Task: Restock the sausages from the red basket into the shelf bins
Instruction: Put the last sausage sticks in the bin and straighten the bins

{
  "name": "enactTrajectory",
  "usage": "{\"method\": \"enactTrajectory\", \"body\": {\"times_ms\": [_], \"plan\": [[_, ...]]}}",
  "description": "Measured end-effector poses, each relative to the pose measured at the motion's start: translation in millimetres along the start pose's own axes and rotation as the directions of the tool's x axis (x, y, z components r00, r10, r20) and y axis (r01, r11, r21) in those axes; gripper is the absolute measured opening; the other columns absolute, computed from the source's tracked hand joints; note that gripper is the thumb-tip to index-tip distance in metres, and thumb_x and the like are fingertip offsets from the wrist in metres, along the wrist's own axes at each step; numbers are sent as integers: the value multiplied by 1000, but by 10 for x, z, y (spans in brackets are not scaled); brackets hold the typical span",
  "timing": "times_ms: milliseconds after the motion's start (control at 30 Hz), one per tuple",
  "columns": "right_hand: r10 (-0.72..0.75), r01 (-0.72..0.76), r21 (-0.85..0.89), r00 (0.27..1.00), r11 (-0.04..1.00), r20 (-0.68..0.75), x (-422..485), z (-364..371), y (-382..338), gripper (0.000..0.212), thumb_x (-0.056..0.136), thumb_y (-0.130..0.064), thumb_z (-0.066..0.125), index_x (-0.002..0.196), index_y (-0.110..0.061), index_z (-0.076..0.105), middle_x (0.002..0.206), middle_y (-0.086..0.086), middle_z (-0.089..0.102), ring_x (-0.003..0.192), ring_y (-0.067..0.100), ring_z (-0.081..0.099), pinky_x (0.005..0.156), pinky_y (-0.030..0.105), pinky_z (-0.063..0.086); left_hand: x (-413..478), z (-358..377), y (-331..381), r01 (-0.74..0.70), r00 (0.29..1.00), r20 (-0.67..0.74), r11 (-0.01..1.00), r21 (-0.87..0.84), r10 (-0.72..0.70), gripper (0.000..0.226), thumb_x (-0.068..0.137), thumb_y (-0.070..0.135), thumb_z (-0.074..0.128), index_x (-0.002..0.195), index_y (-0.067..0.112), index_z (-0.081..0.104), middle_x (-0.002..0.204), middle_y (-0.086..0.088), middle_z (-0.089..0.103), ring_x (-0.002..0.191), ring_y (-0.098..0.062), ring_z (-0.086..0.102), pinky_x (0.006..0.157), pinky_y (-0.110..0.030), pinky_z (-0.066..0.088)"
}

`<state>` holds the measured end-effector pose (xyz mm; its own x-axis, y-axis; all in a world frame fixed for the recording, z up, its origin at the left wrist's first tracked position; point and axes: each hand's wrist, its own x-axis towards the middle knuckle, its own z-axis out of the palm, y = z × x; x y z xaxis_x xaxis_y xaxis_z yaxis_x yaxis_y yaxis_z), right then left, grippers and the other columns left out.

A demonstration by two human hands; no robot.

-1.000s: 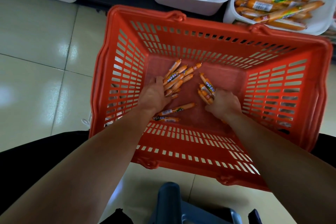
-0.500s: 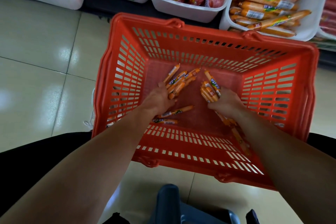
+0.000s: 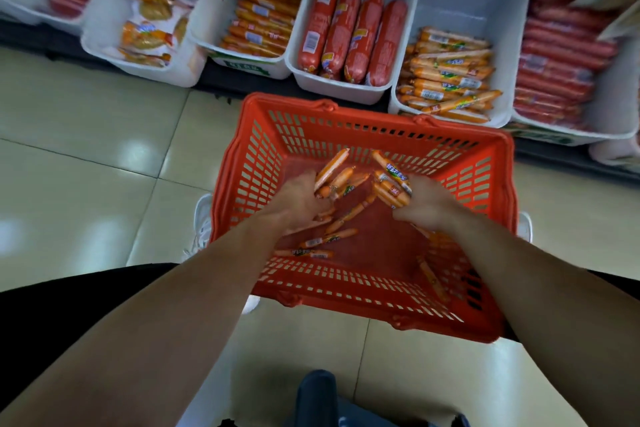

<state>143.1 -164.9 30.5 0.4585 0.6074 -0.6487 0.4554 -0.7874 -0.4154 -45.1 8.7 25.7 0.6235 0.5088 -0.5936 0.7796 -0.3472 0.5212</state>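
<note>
Left hand (image 3: 298, 199) is gripping a bundle of small orange sausages (image 3: 334, 173), fingers curled round them; right hand (image 3: 426, 204) is gripping a second bundle (image 3: 391, 184) likewise. Both are hovering over the red basket (image 3: 242, 177), with loose sausages (image 3: 325, 241) lying below the left hand and a white shelf bin (image 3: 467, 0) of similar sausages sitting beyond the right hand.

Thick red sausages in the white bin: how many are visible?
4 thick red sausages, side by side in the white bin behind the red basket; others may hide beneath.

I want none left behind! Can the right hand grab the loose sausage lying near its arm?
Probably not yet: the right hand grips a bunch of sausages, though nothing covers that loose sausage.
</note>
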Motion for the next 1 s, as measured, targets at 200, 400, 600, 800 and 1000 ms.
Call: {"method": "enactTrajectory", "body": {"times_ms": [200,400,600,800,1000], "plan": [[-149,146,-127,989,981,-19,-487,-904,-351,35,70,-26,81,92,-18,55,87,0,63,74,15,59,60,30,42,-385,-602,452,-106,994,-13,992,72,108,29,83,32,75,101,20,55,91,-2,65,81,-19,65,72,-35,53],[-242,179,-342,958,923,-152,-888,-1932,-601,41,74,-25,79,105,-14,54,92,6,63,83,27,60,65,33,45,-728,-1333,1038,-220,969,-67,950,222,239,31,85,33,75,83,29,44,79,4,58,66,-11,58,53,-24,38],[-259,165,-395,945,904,-198,-661,-2492,-506,42,70,-27,82,98,-27,52,90,-2,62,80,20,57,67,31,40,-777,-1756,1330,-288,949,-55,928,237,309,28,86,31,76,90,27,49,84,0,62,76,-19,66,63,-30,48],[-195,148,-374,976,916,-92,42,-2410,-358,47,74,-19,83,109,-24,52,97,-4,63,89,19,60,74,31,48,-451,-1743,1291,-259,962,-65,961,100,266,29,87,28,75,91,33,47,84,-2,62,69,-16,68,56,-24,49],[-185,143,-370,979,918,-81,817,-2273,-327,75,77,-22,82,142,-19,45,118,6,66,106,26,61,90,35,51,-12,-1733,1336,-231,969,-85,973,-6,230,24,89,21,73,90,23,49,75,4,52,47,5,57,46,-10,39]]}}
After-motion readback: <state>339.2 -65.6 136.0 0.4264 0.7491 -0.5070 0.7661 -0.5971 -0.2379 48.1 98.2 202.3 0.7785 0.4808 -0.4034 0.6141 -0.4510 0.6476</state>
